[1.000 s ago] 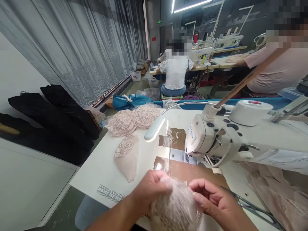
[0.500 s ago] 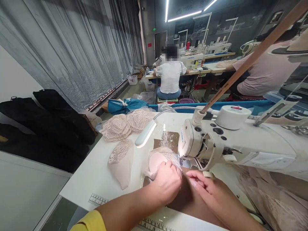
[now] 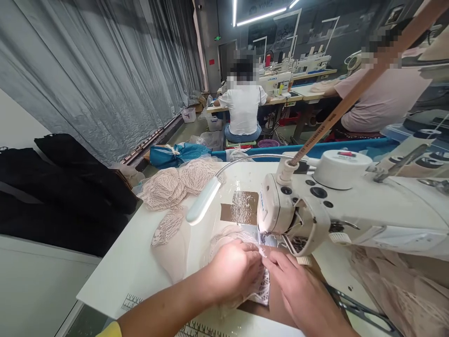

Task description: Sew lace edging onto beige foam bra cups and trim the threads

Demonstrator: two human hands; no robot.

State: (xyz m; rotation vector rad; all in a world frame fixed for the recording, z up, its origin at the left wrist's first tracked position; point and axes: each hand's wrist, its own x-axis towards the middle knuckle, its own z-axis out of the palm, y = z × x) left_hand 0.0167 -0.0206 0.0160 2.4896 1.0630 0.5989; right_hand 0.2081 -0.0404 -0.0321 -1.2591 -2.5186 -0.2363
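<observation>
In front of the needle of a white sewing machine [image 3: 277,206], both hands are on a beige lace piece [image 3: 262,288] that looks like a bra cup. My left hand [image 3: 235,264] is curled over it, fingers closed on the lace and hiding part of it. My right hand [image 3: 293,276] pinches the lace edge at the left hand's fingertips, close to the presser foot. Part of the lace spreads behind my left hand, and a patterned end hangs toward me below it.
Left on the white table [image 3: 115,276] lie a lace cup piece [image 3: 170,243] and a lace pile [image 3: 163,187]. A lamp [image 3: 203,201] arches over the table. Scissors [image 3: 365,311] and beige fabric [image 3: 403,285] are at right. Two people sit at machines ahead.
The lace piece has been turned and drawn toward me, its patterned end now below my left hand. My right hand has moved in to meet the left at the lace edge.
</observation>
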